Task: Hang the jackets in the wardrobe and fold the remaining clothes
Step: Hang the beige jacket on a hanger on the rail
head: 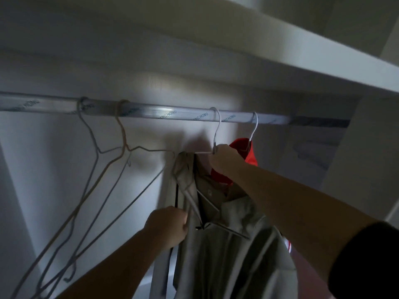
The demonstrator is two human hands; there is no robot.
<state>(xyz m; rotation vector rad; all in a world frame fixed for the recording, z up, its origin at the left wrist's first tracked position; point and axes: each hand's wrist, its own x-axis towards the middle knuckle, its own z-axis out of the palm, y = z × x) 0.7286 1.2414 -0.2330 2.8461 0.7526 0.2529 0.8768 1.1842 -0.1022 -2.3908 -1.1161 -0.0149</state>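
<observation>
Inside the wardrobe point(151, 72), under its shelf point(302, 61): one rail point(164, 112), running left to right. One pale grey jacket point(226, 244), on a white hanger point(217, 126) whose hook sits over the rail, right of centre. One red garment point(248, 152), on a second hanger point(254, 126) just beside it to the right. Several bare wire hangers point(99, 151), tilted, on the rail's left part. Right hand point(224, 160): grip closed round the white hanger's neck. Left hand point(170, 225): grip pinching the jacket's front edge, lower down.

Grey jacket point(224, 244) hangs on a hanger point(216, 134) — hooked over the rail point(151, 111) (red garment point(246, 154) behind).
</observation>
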